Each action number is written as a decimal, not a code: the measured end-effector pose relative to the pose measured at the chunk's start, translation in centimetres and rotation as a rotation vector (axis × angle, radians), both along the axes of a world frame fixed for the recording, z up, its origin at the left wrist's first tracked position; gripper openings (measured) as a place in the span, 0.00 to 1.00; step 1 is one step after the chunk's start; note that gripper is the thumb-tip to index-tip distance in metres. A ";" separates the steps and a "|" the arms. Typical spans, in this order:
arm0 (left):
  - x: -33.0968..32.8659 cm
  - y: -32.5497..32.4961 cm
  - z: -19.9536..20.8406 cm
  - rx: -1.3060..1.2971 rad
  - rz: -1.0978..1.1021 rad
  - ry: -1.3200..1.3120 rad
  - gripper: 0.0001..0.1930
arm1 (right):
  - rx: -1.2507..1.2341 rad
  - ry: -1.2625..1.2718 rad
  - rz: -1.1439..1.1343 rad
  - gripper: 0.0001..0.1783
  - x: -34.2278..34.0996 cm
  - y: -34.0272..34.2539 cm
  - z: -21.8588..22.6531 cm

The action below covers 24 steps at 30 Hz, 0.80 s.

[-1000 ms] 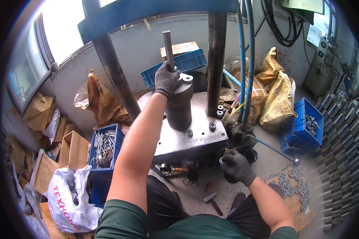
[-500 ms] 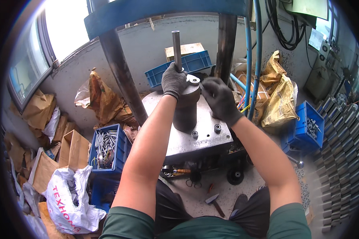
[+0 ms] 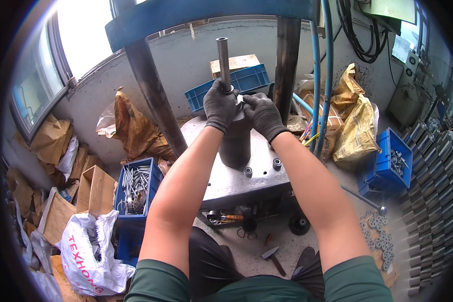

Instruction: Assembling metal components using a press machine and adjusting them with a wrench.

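Observation:
A bare metal tube point(image 3: 223, 60) stands upright with my left hand point(image 3: 220, 106) closed around its lower end, where a shiny ring shows at the thumb. My left hand is above a dark upright cylinder point(image 3: 235, 146) on a steel press table point(image 3: 194, 133). My right hand point(image 3: 263, 116) reaches in from the right. Its fingers are pinched at a small pale shiny piece point(image 3: 240, 100) next to my left thumb; the kind of piece is hard to make out. Both hands wear dark grey gloves. Two small round bearing-like parts point(image 3: 248, 172) sit on the near part of the table.
Dark press columns point(image 3: 288, 60) rise behind my hands under a blue crossbeam point(image 3: 206, 17). A blue crate point(image 3: 156, 181) of metal rods stands left, another blue crate point(image 3: 382, 176) right. A hammer point(image 3: 274, 259) lies on the floor near my feet. Stacked metal bars point(image 3: 433, 211) fill the right.
My right hand has moved left and inward from beside the cylinder, meeting my left hand at its top. The left hand still holds the tube in nearly the same place.

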<state>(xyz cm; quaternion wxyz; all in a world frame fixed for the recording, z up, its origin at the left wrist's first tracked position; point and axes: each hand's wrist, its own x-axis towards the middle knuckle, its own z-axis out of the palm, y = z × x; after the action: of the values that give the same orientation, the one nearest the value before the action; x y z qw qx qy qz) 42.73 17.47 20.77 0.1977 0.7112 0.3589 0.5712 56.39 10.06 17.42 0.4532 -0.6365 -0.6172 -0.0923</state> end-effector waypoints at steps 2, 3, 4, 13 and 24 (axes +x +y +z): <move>0.3 -1.7 0.1 -0.060 -0.138 -0.278 0.18 | -0.024 -0.001 -0.048 0.17 0.0 -0.1 0.0; 0.8 -2.2 0.3 -0.125 -0.274 -0.554 0.18 | -0.037 0.000 -0.068 0.18 0.3 -0.2 0.0; 0.3 -1.4 0.1 -0.116 -0.262 -0.551 0.18 | -0.032 0.003 -0.055 0.18 -0.6 -0.1 0.3; -0.4 1.4 -1.3 -0.013 -0.406 -1.032 0.25 | -0.034 0.111 0.034 0.26 -0.8 -0.2 0.5; -0.9 -0.2 0.0 -0.015 -0.501 -0.870 0.07 | -0.077 0.118 0.041 0.28 -0.9 -0.7 1.6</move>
<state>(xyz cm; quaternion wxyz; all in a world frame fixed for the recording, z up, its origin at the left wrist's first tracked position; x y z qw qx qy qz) 41.83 17.25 20.77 0.4653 0.4699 0.0655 0.7472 55.46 9.36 18.99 0.4658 -0.6450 -0.6054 -0.0216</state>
